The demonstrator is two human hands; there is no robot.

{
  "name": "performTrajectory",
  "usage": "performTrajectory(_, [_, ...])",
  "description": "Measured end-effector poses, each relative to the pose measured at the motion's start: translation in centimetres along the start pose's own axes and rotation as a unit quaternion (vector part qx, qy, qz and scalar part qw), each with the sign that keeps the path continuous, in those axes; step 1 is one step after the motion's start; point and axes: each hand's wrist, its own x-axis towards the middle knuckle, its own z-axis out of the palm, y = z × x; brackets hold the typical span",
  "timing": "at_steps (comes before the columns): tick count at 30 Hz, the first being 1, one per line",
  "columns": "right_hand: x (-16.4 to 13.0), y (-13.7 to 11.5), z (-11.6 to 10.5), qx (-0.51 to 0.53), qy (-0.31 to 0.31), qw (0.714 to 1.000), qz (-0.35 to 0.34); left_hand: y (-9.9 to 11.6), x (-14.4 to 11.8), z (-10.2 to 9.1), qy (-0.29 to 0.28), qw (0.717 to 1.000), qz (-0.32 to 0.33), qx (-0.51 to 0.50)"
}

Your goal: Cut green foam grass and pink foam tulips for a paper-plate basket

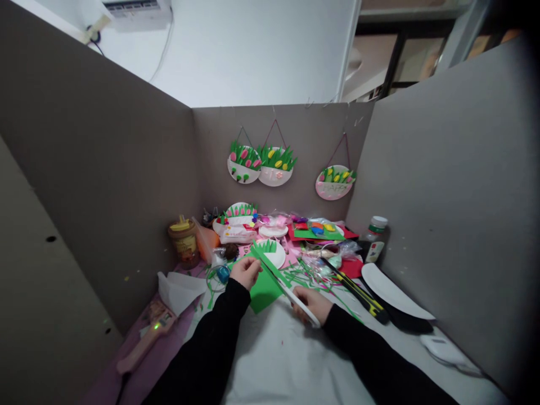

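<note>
My left hand (247, 272) is closed, its fingertips pinching the edge of green paper (265, 293) above the table. In my right hand (317, 304) is a pair of white-handled scissors (300, 304), blades pointing away to the upper left. The blades lie along the green paper; how far apart they are I cannot tell. Just beyond my hands sits a white paper plate (277, 257) with green grass-shaped paper on it. Thin green paper strips (301, 275) are scattered to the right of the plate.
Behind stand coloured paper sheets (316, 232) and craft packets. A box cutter (358, 292), a bottle (374, 242) and a cut white plate (392, 289) are at the right. At the left are a pink glue gun (145, 346) and a brown cup (184, 243). Grey panels enclose the table; decorated plates (276, 175) hang behind.
</note>
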Motion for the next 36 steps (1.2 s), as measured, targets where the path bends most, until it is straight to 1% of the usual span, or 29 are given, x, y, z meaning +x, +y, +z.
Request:
performTrajectory(6, [-0.1, -0.3, 0.1, -0.003, 0.016, 1.000, 0.007, 0.4, 0.1, -0.3, -0.002, 1.000, -0.009, 0.000])
performTrajectory(10, [-0.1, -0.1, 0.1, -0.010, 0.011, 1.000, 0.007, 0.7, 0.3, -0.7, 0.028, 1.000, -0.004, 0.005])
performTrajectory(12, [0.0, 0.0, 0.1, -0.012, 0.009, 1.000, 0.005, 0.7, 0.4, -0.8, 0.033, 0.999, 0.003, 0.006])
performTrajectory(20, [0.0, 0.2, -0.1, -0.035, 0.006, 0.999, -0.002, 0.8, -0.1, -0.4, 0.001, 1.000, 0.005, 0.014])
performTrajectory(30, [-0.1, 0.1, 0.0, -0.022, 0.013, 1.000, -0.002, 1.0, -0.1, -0.5, -0.004, 1.000, 0.005, 0.019])
performTrajectory(36, [-0.2, -0.2, -0.1, -0.017, -0.007, 1.000, 0.011, 1.0, 0.0, -0.6, -0.017, 1.000, -0.007, 0.001])
